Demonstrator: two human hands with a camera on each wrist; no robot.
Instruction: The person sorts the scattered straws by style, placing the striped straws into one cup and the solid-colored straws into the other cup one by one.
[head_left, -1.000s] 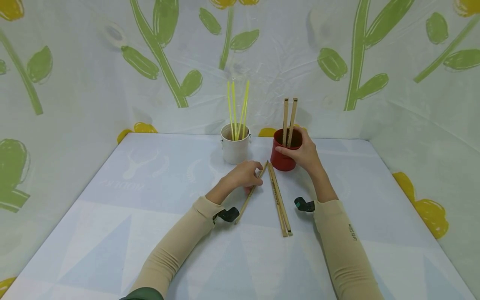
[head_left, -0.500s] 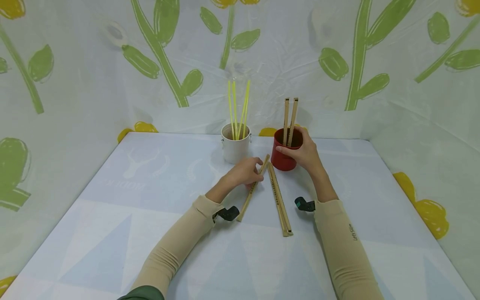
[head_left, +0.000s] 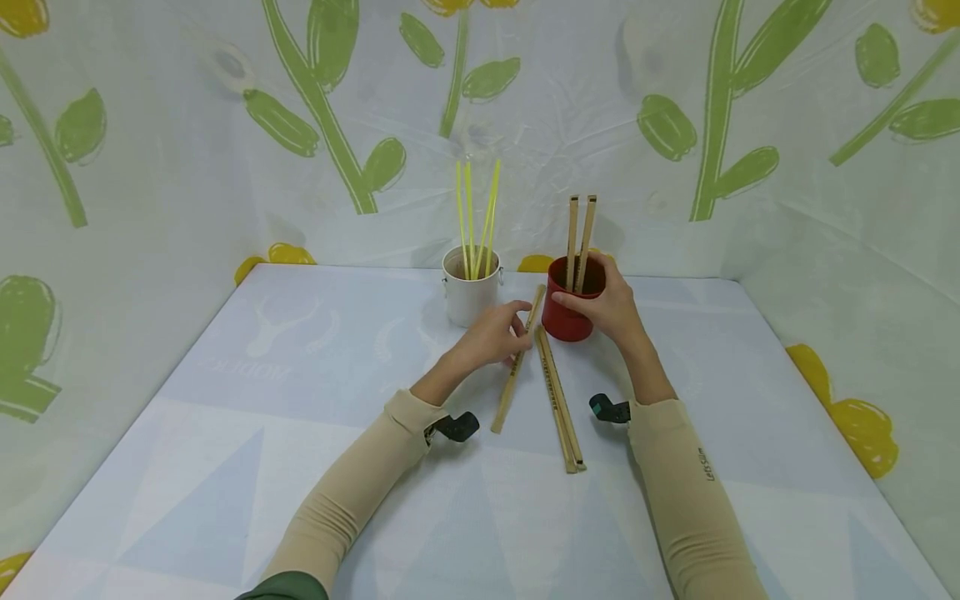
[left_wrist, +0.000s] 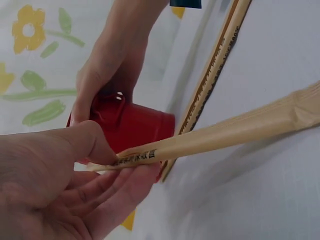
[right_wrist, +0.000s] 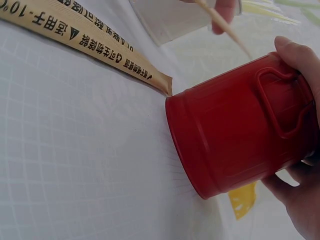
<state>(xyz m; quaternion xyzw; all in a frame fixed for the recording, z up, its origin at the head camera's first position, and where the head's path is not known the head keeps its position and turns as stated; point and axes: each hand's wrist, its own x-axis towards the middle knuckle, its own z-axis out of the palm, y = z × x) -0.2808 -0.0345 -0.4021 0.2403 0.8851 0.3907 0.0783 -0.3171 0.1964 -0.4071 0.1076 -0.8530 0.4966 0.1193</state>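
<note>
My left hand (head_left: 491, 335) pinches a paper-wrapped straw (head_left: 506, 400) between thumb and fingers. In the left wrist view the wrapped straw (left_wrist: 215, 142) slants across in front of the red bucket, with dark print near my fingertips. My right hand (head_left: 613, 304) grips the small red bucket (head_left: 564, 323) around its upper side, thumb at the near rim. Two wrapped straws (head_left: 581, 237) stand upright inside the bucket. In the right wrist view the bucket (right_wrist: 235, 130) shows its side handle. Two more wrapped straws (head_left: 557, 400) lie side by side on the table, below the bucket.
Left of the red bucket stands a white bucket (head_left: 468, 304) with several yellow sticks (head_left: 470, 221) leaning in it. Both buckets are near the back edge of the pale patterned table (head_left: 300, 467). A flower-print curtain (head_left: 555, 117) hangs behind and at both sides.
My left hand has moved slightly up and right, carrying the wrapped straw away from me and toward the red bucket. My right hand and the bucket have stayed in place.
</note>
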